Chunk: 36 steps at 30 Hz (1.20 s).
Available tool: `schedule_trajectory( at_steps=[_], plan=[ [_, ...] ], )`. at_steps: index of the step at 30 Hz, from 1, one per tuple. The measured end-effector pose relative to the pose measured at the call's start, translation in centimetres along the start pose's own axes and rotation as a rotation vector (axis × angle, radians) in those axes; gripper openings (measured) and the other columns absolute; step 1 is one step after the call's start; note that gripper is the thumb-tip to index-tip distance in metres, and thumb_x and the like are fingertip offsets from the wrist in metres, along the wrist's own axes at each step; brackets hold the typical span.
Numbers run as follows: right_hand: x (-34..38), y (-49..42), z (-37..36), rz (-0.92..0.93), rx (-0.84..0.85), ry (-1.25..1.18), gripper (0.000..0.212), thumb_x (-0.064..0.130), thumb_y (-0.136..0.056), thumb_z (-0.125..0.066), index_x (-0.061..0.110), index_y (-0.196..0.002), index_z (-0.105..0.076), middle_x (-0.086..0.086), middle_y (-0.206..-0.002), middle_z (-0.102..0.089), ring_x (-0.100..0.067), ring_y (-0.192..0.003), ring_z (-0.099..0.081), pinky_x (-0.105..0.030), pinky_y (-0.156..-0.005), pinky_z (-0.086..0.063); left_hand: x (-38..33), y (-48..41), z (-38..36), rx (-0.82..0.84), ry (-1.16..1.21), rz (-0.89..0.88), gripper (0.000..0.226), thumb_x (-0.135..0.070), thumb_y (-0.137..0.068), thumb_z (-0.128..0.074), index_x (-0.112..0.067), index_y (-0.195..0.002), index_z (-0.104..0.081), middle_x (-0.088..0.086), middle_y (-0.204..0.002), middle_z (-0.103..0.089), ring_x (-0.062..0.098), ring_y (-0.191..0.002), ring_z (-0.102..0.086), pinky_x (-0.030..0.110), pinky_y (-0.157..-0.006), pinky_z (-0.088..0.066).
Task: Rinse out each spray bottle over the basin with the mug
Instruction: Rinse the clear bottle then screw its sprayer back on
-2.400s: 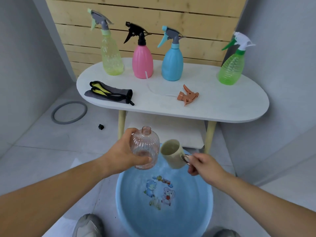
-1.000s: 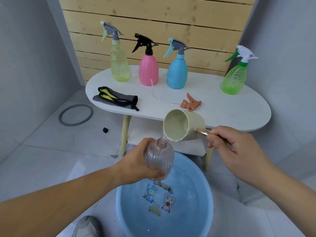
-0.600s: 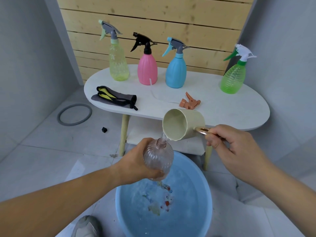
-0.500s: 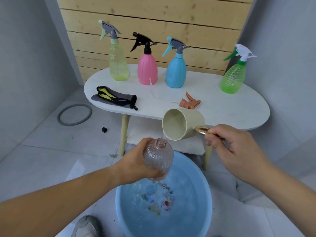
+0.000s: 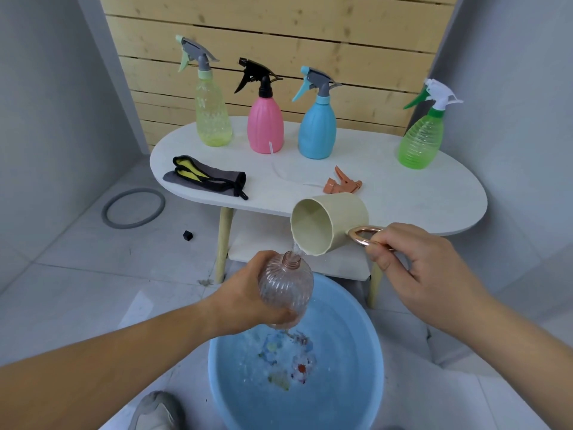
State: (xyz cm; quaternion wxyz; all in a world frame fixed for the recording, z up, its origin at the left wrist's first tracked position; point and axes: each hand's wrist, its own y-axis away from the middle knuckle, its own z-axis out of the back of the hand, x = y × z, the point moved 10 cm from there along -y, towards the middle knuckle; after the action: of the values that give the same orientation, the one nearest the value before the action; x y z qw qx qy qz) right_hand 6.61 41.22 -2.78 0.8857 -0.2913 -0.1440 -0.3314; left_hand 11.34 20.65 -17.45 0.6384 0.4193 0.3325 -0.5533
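My left hand (image 5: pixel 248 297) grips a clear pinkish ribbed bottle (image 5: pixel 286 290) with no spray head, upright over the blue basin (image 5: pixel 350 361). My right hand (image 5: pixel 415 271) holds the cream mug (image 5: pixel 328 226) by its copper handle, tipped on its side. A thin stream of water runs from the mug's rim into the bottle's neck. Water drips from the bottle's base into the basin, where it splashes over the cartoon print. The bottle's orange spray head (image 5: pixel 341 185) lies on the white table (image 5: pixel 418 193).
Several spray bottles stand along the table's back: yellow-green (image 5: pixel 212 119), pink (image 5: pixel 265 125), blue (image 5: pixel 317 131), and green (image 5: pixel 420 141) at the right. A grey and yellow cloth pouch (image 5: pixel 206 176) lies on the left. On the floor are a grey ring (image 5: pixel 133 207) and my shoe (image 5: pixel 156 411).
Earlier the mug was low beside the bottle; I raised and tipped it over the neck. Over the last second water keeps pouring, and the basin's surface has become churned.
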Motion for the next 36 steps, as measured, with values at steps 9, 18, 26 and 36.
schedule_trajectory(
  at_steps=[9,18,26,36],
  plan=[
    [0.9,0.1,0.0,0.084,-0.007,0.07,0.021,0.035,-0.097,-0.047,0.022,-0.088,-0.06,0.03,-0.076,-0.043,-0.001,-0.078,-0.046,-0.008,-0.076,-0.034,0.0,0.2,0.0,0.007,-0.013,0.004,0.091,-0.027,-0.064,-0.096,-0.036,-0.137,-0.043,-0.017,-0.121,-0.06,0.005,-0.111,-0.063,0.017,-0.082,-0.058],
    [1.8,0.1,-0.2,0.175,-0.013,0.126,0.02,0.028,-0.096,-0.048,0.017,-0.082,-0.057,0.014,-0.076,-0.047,-0.011,-0.076,-0.042,-0.017,-0.078,-0.036,-0.1,0.2,0.0,0.004,-0.044,0.005,0.091,-0.029,-0.064,-0.096,-0.039,-0.136,-0.041,-0.019,-0.12,-0.06,0.001,-0.108,-0.062,0.01,-0.076,-0.054],
    [2.5,0.1,-0.5,0.256,-0.011,0.177,0.023,0.022,-0.097,-0.05,0.009,-0.082,-0.062,0.002,-0.078,-0.054,-0.021,-0.078,-0.048,-0.023,-0.083,-0.037,0.0,0.3,-0.2,0.005,-0.049,0.006,0.09,-0.024,-0.065,-0.096,-0.037,-0.135,-0.042,-0.018,-0.117,-0.06,-0.008,-0.103,-0.062,0.012,-0.076,-0.054],
    [4.0,0.7,-1.8,0.408,0.01,0.303,0.024,0.017,-0.098,-0.05,0.006,-0.082,-0.064,-0.003,-0.081,-0.056,-0.029,-0.08,-0.05,-0.042,-0.09,-0.045,0.2,0.2,-0.2,0.006,-0.008,0.009,0.089,-0.02,-0.064,-0.097,-0.034,-0.135,-0.045,-0.018,-0.119,-0.06,-0.014,-0.102,-0.059,0.012,-0.077,-0.054]
  ],
)
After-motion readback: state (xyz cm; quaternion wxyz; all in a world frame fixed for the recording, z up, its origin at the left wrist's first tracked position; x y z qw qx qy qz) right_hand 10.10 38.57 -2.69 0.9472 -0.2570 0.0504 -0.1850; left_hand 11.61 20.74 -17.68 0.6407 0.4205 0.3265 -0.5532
